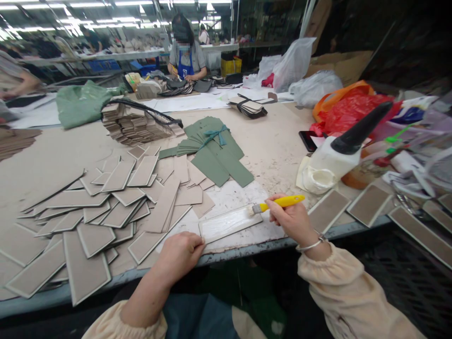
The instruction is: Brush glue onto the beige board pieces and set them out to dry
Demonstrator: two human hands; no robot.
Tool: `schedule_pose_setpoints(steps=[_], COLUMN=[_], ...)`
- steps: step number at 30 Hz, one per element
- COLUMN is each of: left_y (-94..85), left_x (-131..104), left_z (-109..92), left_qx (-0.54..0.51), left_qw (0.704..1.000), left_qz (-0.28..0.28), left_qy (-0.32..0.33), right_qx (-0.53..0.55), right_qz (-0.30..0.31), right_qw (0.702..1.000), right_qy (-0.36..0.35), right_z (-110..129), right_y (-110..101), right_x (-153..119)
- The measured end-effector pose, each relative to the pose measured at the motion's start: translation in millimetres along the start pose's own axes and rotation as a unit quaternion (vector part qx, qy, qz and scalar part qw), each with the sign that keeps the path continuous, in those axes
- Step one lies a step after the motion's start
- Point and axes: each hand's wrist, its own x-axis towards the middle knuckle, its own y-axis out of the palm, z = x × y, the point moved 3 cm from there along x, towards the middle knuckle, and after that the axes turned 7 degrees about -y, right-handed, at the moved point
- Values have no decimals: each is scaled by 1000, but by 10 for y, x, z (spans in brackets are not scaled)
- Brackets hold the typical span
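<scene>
- The coated panel (226, 228) lies flat at the front edge of the counter (278, 141), around the middle of that edge.
- The left hand (180, 254) has its fingers drawn together on the panel's near left corner; the fingertips are partly hidden.
- The right hand (290, 217) has its fingers clamped on the yellow-handled brush (287, 201), whose bristles touch the panel near its far right end.
- Done, as far as the sheen shows: a wet, whitish film covers most of the panel's upper face. Whether the strip beyond the bristles is covered, I cannot tell; with the brush on it, this panel looks unfinished.
- Toward the left front corner, pale-edged panels (88, 273) lie in a loose heap, with no wet gloss visible on them.
- Plain brown pieces (164, 207) without that edging lie between the heap and the panel.
- Farther back, the green strips (221, 162) sit tied in a bundle, apparently unused.
- Along the front edge, right of the hand, more bordered panels (328, 209) lie without visible film, near a caked white container (310, 180).
</scene>
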Motion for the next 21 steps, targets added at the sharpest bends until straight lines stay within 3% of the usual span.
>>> schedule_pose_setpoints(steps=[3, 5, 12, 17, 21], left_y=[-5, -1, 14, 4, 6], left_x=[-6, -7, 3, -20, -19], left_z=[-1, 1, 14, -13, -10], left_qx=[-8, -9, 2, 0, 9], left_qw=[1000, 1000, 1000, 1000, 1000], left_qz=[1, 0, 3, -3, -15], left_qy=[-2, -3, -1, 1, -5], right_qx=[7, 4, -61, -159, -163], right_qz=[-74, -87, 1, -18, -10], right_qw=[997, 996, 998, 987, 985], right_qy=[-3, -8, -4, 7, 53], right_z=[-17, -19, -15, -40, -180], right_y=[-189, -211, 11, -61, -93], right_x=[43, 50, 58, 81, 105])
